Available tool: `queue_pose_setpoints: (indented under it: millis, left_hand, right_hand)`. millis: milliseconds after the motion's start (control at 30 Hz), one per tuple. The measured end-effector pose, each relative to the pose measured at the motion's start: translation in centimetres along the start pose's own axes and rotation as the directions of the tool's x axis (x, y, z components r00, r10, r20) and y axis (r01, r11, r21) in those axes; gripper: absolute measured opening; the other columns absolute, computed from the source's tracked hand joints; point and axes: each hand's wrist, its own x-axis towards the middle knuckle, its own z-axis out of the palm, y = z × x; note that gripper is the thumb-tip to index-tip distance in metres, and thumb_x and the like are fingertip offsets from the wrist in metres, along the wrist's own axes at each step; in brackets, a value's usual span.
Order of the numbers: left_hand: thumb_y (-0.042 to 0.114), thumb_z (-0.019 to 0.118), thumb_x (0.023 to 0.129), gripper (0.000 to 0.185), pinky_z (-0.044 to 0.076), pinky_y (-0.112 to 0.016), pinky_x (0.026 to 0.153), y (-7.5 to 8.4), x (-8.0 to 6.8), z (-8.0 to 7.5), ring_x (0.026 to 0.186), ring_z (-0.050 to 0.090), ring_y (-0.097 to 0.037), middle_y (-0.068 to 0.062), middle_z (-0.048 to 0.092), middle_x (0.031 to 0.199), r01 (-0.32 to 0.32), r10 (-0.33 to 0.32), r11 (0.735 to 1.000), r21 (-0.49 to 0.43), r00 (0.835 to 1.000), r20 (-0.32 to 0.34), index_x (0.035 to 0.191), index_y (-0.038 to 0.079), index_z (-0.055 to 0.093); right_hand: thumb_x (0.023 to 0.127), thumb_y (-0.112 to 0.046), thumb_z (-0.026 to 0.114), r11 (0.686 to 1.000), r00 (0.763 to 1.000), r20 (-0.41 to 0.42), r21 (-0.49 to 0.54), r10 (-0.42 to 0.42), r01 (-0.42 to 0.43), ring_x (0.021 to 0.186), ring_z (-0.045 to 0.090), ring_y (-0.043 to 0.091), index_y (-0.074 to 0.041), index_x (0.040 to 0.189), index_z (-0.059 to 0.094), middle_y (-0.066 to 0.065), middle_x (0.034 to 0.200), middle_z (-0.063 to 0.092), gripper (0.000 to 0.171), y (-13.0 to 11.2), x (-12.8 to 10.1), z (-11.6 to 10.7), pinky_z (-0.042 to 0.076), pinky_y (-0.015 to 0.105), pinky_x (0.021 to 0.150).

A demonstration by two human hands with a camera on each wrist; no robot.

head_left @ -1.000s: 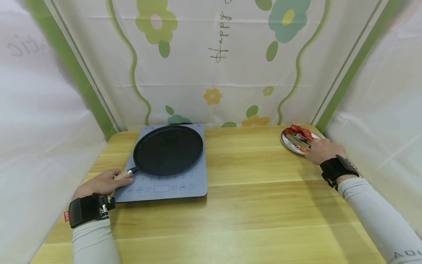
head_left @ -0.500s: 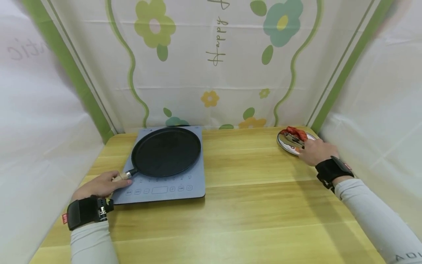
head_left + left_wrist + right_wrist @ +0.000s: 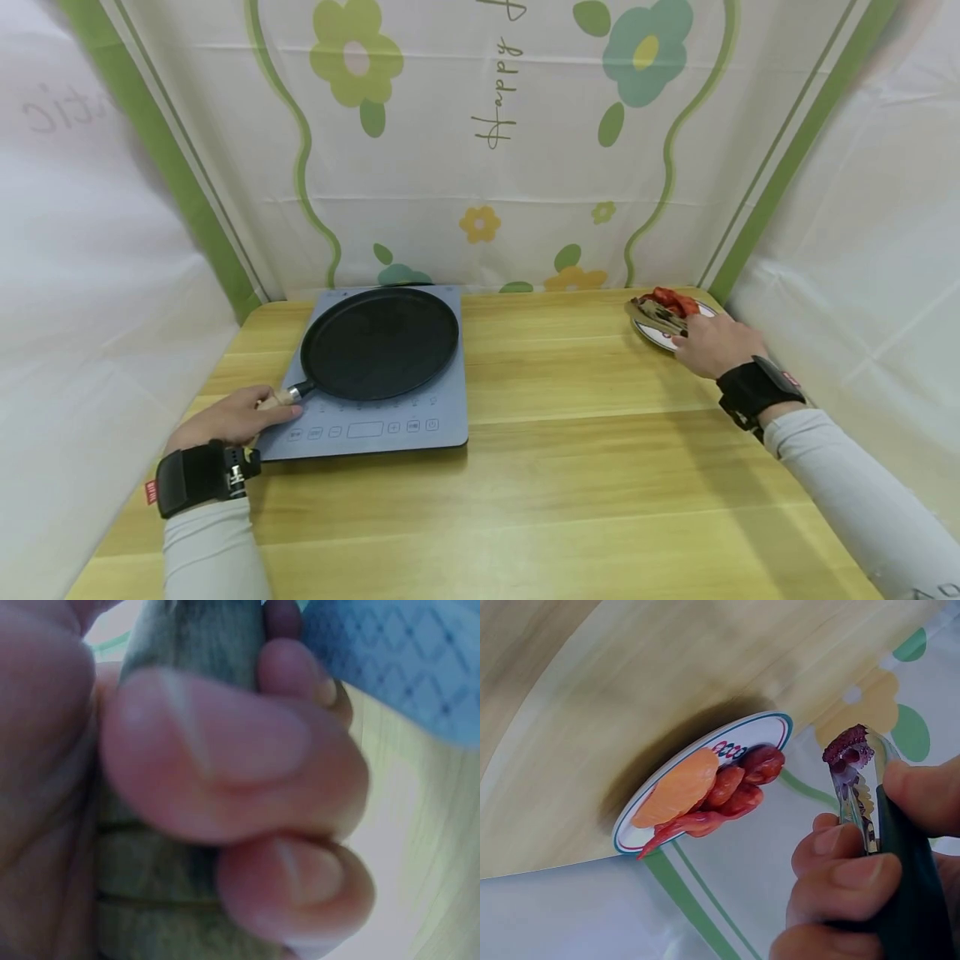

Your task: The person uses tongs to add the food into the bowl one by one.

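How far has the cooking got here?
Early. The pan already sits on the cooktop, empty, with the left hand gripping its handle. The right hand holds tongs pinching one dark piece. The red food remains on the plate.

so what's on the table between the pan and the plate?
Nothing: in the head view only bare wooden table lies between the pan on its cooktop and the plate by the right hand.

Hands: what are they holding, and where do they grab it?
The left hand grips the pan by its wooden handle. The right hand holds tongs by the dark grip, with a purple piece of food between the tips.
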Motion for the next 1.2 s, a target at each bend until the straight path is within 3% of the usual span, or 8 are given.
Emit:
queue_pose_setpoints:
  millis: [400, 633, 900, 1200]
  left_hand:
    - [0.037, 0.064, 0.104, 0.036, 0.040, -0.028, 0.057, 0.2, -0.2, -0.1, 0.060, 0.045, -0.015, 0.002, 0.044, 0.067, -0.007, 0.007, 1.000, -0.012, 1.000, 0.006, 0.092, 0.006, 0.052]
    - [0.036, 0.065, 0.104, 0.035, 0.041, -0.028, 0.057, 0.0, 0.0, 0.1, 0.059, 0.045, -0.015, 0.002, 0.043, 0.067, -0.006, 0.006, 1.000, -0.012, 1.000, -0.001, 0.091, 0.006, 0.052]
    - [0.038, 0.064, 0.105, 0.037, 0.041, -0.028, 0.058, -0.3, 0.1, 0.1, 0.061, 0.046, -0.015, 0.002, 0.044, 0.068, -0.010, 0.010, 1.000, -0.002, 1.000, 0.003, 0.093, 0.006, 0.052]
    - [0.038, 0.065, 0.104, 0.037, 0.040, -0.028, 0.057, -0.2, 0.1, 0.1, 0.060, 0.045, -0.015, 0.002, 0.043, 0.067, -0.005, 0.005, 1.000, -0.005, 1.000, 0.006, 0.092, 0.006, 0.052]
  right_hand:
    - [0.104, -0.033, 0.056, 0.999, 0.998, -0.049, 0.008, -0.032, 0.033, 0.078, 0.067, 0.046, 0.003, 0.108, 0.068, 0.032, 0.095, 0.069, 0.038, -1.7, -0.9, -0.3, 0.051, 0.059, 0.058]
    - [0.103, -0.030, 0.059, 0.996, 0.993, -0.073, -0.017, -0.090, 0.089, 0.065, 0.064, 0.035, 0.001, 0.099, 0.068, 0.020, 0.077, 0.066, 0.033, -2.8, -0.8, -0.5, 0.050, 0.051, 0.057]
    - [0.101, -0.029, 0.063, 0.987, 0.977, -0.137, -0.030, -0.163, 0.160, 0.061, 0.063, 0.032, 0.001, 0.092, 0.068, 0.018, 0.074, 0.066, 0.032, -4.2, -1.0, -0.7, 0.053, 0.051, 0.058]
    - [0.105, -0.031, 0.058, 0.990, 0.986, -0.087, -0.026, -0.139, 0.138, 0.062, 0.063, 0.031, -0.001, 0.097, 0.067, 0.016, 0.071, 0.063, 0.032, -6.1, -1.5, -1.2, 0.051, 0.051, 0.054]
